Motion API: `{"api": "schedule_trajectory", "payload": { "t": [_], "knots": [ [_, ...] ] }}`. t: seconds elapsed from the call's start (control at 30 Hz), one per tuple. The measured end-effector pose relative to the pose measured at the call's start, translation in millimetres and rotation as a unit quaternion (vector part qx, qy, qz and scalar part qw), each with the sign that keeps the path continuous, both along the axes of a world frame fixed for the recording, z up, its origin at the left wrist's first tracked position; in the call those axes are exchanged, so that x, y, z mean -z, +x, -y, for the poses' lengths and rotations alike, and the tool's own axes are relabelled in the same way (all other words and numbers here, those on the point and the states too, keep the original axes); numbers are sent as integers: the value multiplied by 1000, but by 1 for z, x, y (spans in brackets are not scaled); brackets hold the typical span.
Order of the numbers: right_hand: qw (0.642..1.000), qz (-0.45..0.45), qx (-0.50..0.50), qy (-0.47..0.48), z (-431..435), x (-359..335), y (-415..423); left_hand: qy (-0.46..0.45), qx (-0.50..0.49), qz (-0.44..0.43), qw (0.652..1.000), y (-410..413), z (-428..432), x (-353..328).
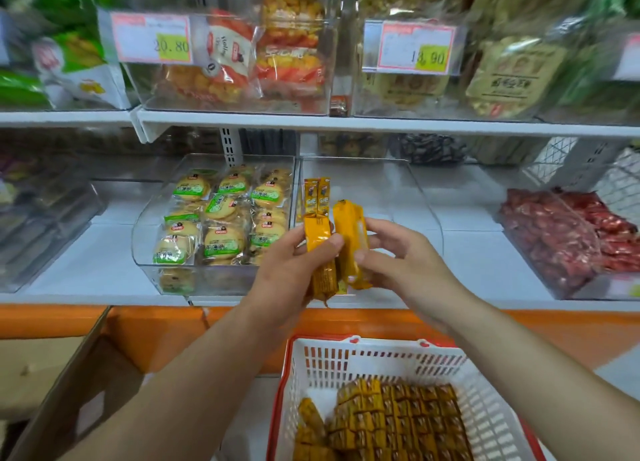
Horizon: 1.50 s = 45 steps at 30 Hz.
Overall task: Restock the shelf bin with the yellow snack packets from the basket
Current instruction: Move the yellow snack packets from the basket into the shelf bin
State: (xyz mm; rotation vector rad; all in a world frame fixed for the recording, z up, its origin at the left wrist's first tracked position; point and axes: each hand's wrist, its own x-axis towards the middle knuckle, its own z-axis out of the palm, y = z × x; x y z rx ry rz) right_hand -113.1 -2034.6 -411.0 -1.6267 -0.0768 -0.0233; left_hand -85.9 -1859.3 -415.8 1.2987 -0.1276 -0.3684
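While more yellow packets (398, 422) lie in the near basket (485, 408), the left hand (294, 263) and right hand (398, 253) each clutch one packet before the clear bin (415, 201).

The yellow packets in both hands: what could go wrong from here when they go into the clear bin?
1. The left hand pinches several yellow packets loosely; one may slip back toward the basket.
2. The two packets standing in the clear bin lean on its left wall and might topple when new ones arrive.
3. The cookie bin sits right beside; a packet could land there.
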Motion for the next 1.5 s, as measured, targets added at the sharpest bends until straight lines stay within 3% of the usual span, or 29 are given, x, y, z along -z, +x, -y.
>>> {"api": "schedule_trajectory", "payload": {
  "t": [0.1, 0.27, 0.4, 0.5, 0.73, 0.83, 0.93, 1.13, 1.37, 1.5],
  "knots": [
    [987, -59, -18, 148, 8, 0, -4, 6, -14, 16, 1000, -1, 3, -1],
    [971, -91, 0, 220, 5, 2, -9, 60, -40, 47, 996, -1, 10, 2],
    [969, -113, -6, 220, 1, 5, -9, 94, -72, 58, 991, 1, 16, 5],
    [981, -97, -32, 163, 2, 10, -7, 104, -85, 60, 989, 3, 16, 7],
    [973, -29, 154, 167, 5, 14, 17, 128, -80, 46, 987, 18, 2, 14],
    [977, 21, 184, 110, 19, 9, 49, 206, -58, 79, 974, 30, -8, 20],
    [979, 22, 201, -10, 33, 15, 99, 300, -55, 107, 946, 44, -18, 25],
    [951, 16, 174, -255, 44, 46, 201, 295, -72, 160, 939, 68, -42, 31],
    [920, 8, 158, -359, 38, 69, 264, 298, -43, 163, 940, 77, -47, 41],
    [895, -5, 199, -400, 37, 82, 277, 288, -36, 155, 944, 80, -46, 40]
  ]
}}
